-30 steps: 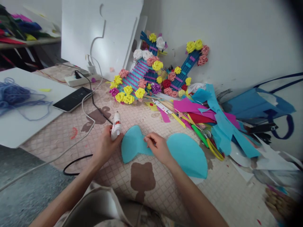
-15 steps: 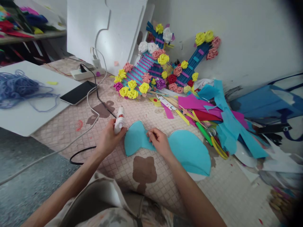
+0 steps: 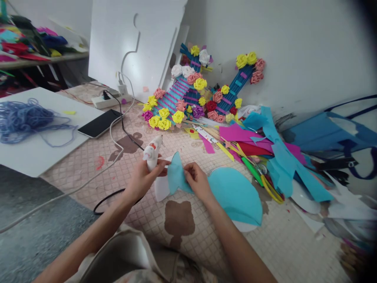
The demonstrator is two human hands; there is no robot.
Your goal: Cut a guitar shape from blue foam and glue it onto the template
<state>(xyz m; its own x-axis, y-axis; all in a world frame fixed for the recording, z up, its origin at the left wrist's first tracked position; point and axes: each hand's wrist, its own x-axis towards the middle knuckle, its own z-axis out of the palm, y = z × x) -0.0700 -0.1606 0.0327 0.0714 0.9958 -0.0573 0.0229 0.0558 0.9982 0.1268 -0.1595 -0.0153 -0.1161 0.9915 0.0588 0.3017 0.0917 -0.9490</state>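
My left hand (image 3: 143, 179) is wrapped round a white hot glue gun (image 3: 152, 154), its nozzle pointing up and away. An extended finger of that hand reaches the lifted left end of a turquoise paper sheet (image 3: 177, 175). Beneath that end a white backing piece (image 3: 161, 188) shows, lying on the tabletop. My right hand (image 3: 197, 180), fingers bent together, pinches the sheet at its narrow middle; the fingertips are partly hidden. The wide rounded right part of the sheet lies flat, with white backing peeking out at its lower edge.
A smartphone (image 3: 100, 123), a power strip (image 3: 112, 99) and a white cable (image 3: 113, 135) lie to the left. Decorations with paper flowers (image 3: 176, 96) lean on the wall. Yellow-handled scissors (image 3: 270, 188), a green cutter (image 3: 252, 171) and paper scraps (image 3: 282, 165) lie right.
The turquoise sheet's left end has been lifted and folded rightward, exposing the white backing. The glue gun has tilted in my left hand. My right hand stays at the sheet's middle.
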